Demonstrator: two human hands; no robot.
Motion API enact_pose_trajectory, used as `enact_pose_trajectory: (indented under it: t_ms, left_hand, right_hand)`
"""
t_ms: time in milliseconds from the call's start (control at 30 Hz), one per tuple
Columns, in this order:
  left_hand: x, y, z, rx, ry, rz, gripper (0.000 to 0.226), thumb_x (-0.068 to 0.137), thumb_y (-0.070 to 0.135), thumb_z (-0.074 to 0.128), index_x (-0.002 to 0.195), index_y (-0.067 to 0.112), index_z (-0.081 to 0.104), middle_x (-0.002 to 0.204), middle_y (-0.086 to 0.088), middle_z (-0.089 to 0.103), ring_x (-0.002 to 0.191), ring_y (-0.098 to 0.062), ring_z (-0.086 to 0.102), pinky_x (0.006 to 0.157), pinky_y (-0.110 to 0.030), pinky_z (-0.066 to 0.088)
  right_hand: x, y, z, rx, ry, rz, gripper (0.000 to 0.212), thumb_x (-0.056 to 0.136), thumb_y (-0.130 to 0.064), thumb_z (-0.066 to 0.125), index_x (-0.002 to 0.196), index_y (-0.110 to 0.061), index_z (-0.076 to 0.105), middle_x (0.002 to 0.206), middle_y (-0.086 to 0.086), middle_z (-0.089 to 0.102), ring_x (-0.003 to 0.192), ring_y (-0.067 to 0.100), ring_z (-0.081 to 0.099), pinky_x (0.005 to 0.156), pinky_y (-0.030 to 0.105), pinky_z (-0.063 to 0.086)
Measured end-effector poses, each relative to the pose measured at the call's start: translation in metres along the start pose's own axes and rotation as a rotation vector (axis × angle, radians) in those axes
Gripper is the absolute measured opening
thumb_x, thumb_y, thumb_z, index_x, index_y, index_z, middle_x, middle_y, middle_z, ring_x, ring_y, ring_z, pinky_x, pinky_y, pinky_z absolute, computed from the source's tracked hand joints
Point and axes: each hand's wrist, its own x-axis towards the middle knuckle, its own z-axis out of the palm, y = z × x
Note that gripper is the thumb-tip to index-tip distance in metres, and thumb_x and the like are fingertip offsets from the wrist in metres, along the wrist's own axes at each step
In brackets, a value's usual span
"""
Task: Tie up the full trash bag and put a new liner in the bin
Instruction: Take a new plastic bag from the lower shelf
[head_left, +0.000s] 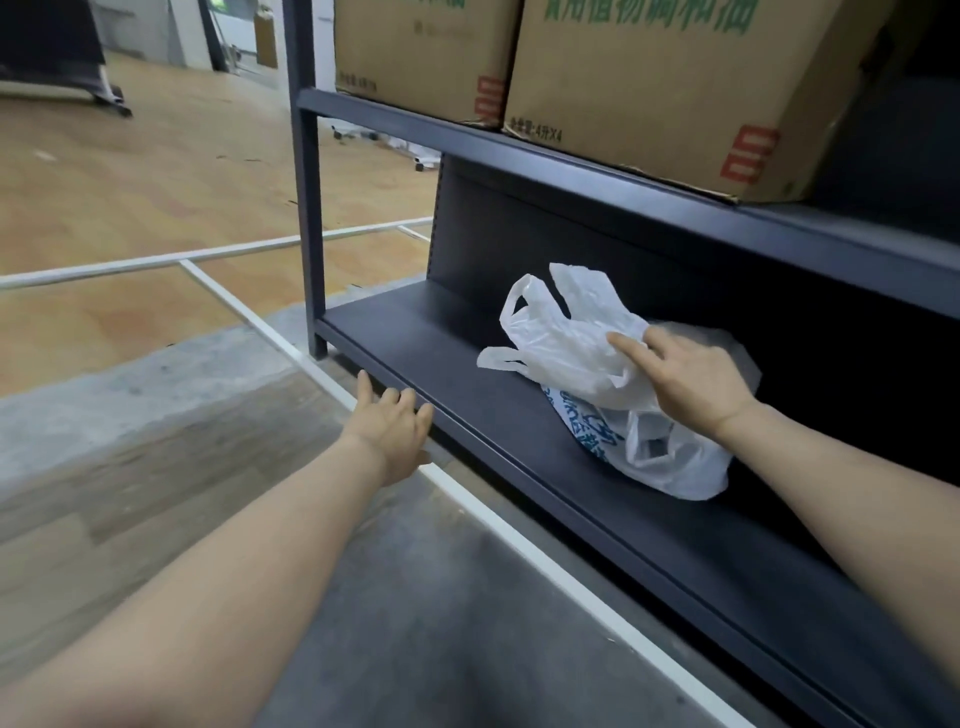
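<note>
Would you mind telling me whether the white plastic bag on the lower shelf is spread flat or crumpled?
Crumpled: the white plastic bag lies bunched, handle loops sticking up, under the right hand.

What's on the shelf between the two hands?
Nothing: in the head view, only bare dark shelf lies between the left hand on its front edge and the right hand on the white plastic bags.

Both your bare forearms reach forward. Your left hand (395, 421) rests its loosely curled fingers on an edge, thumb pointing up. Your right hand (685, 374) lies palm-down, index finger stretched out straight, the other fingers bent and partly hidden.
</note>
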Motion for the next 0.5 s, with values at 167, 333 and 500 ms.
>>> enact_pose_trajectory:
  t_ms: [167,333,500]
  left_hand:
    - [0.003,0.003,0.002,-0.009,0.016,0.022,0.057,0.096,0.048,0.038,0.137,0.01,0.029,0.136,-0.012,0.037,0.127,-0.03,0.038,0.109,-0.064,0.009]
    - [0.008,-0.007,0.018,-0.02,-0.028,-0.015,0.056,0.096,0.05,0.037,0.136,0.011,0.031,0.135,-0.012,0.038,0.126,-0.03,0.039,0.109,-0.064,0.01]
    - [-0.003,-0.017,0.04,-0.114,-0.156,-0.071,0.059,0.096,0.049,0.038,0.139,0.01,0.029,0.14,-0.014,0.035,0.132,-0.031,0.033,0.108,-0.065,0.009]
  right_hand:
    - [0.005,-0.012,0.013,0.027,-0.053,0.063,0.067,0.07,0.014,0.06,0.13,-0.014,0.053,0.095,0.013,0.056,0.074,0.031,0.059,0.044,0.026,0.027]
    - [0.018,-0.023,0.028,0.03,-0.07,0.009,0.072,0.072,0.013,0.059,0.137,-0.016,0.045,0.099,0.011,0.055,0.081,0.03,0.055,0.044,0.029,0.034]
    - [0.045,-0.039,0.041,0.053,-0.135,-0.026,0.083,0.074,0.012,0.057,0.148,-0.01,0.025,0.113,0.013,0.058,0.092,0.033,0.057,0.05,0.032,0.032]
